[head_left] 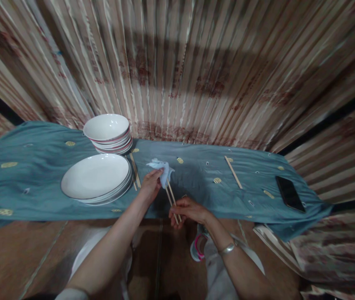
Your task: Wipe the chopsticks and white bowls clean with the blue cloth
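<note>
My left hand pinches a pale blue cloth, which is wrapped around the far ends of a pair of chopsticks. Closed on the near part of the same chopsticks is my right hand, at the table's front edge. The two sticks run side by side with a narrow gap between them. Just left of my left hand, more chopsticks lie on the cloth-covered table, partly hidden by the plates. To the right rests another chopstick or pair close together; I cannot tell which.
A stack of white plates stands on the left, with a stack of white bowls behind it. A black phone lies at the right end of the teal tablecloth. Behind the table hangs a pleated patterned curtain.
</note>
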Motion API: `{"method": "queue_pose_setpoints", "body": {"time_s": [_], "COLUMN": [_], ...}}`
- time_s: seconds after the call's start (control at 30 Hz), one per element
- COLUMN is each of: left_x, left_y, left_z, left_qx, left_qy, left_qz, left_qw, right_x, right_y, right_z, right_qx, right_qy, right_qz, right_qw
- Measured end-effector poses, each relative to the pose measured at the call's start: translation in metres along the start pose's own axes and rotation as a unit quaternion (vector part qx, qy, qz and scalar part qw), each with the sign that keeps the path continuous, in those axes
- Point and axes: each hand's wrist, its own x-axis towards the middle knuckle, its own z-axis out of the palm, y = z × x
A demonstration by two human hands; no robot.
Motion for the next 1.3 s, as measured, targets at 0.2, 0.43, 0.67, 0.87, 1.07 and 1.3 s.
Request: {"method": "queue_pose_setpoints", "body": {"time_s": [0.2,0.43,0.67,0.87,1.07,1.3], "left_x": [-0.011,-0.017,-0.009,-0.007,-0.008,-0.006], "left_y": [-0.013,-0.026,-0.016,-0.013,-0.013,-0.016], "left_z": [0.001,0.003,0.001,0.002,0.007,0.007], "left_qx": [0.048,0.068,0.055,0.044,0.047,0.048], "left_qy": [-0.023,-0.037,-0.016,-0.013,0.005,0.013], "left_qz": [-0.014,-0.021,-0.021,-0.008,-0.009,-0.012], "left_qw": [0.998,0.997,0.998,0.999,0.999,0.999], "right_x": [0.001,0.004,0.003,0.004,0.005,0.006], "right_y": [-0.005,-0.007,-0.012,-0.011,-0.01,-0.005], "right_z": [-0.002,-0.001,-0.003,-0.004,-0.003,-0.004], "right_qx": [0.013,0.035,0.081,0.097,0.065,0.033], "right_qy": [0.034,0.078,0.12,0.125,0.138,0.139], "right_qz": [-0.007,-0.033,-0.074,-0.088,-0.097,-0.099], "right_qw": [0.999,0.996,0.987,0.983,0.983,0.985]}}
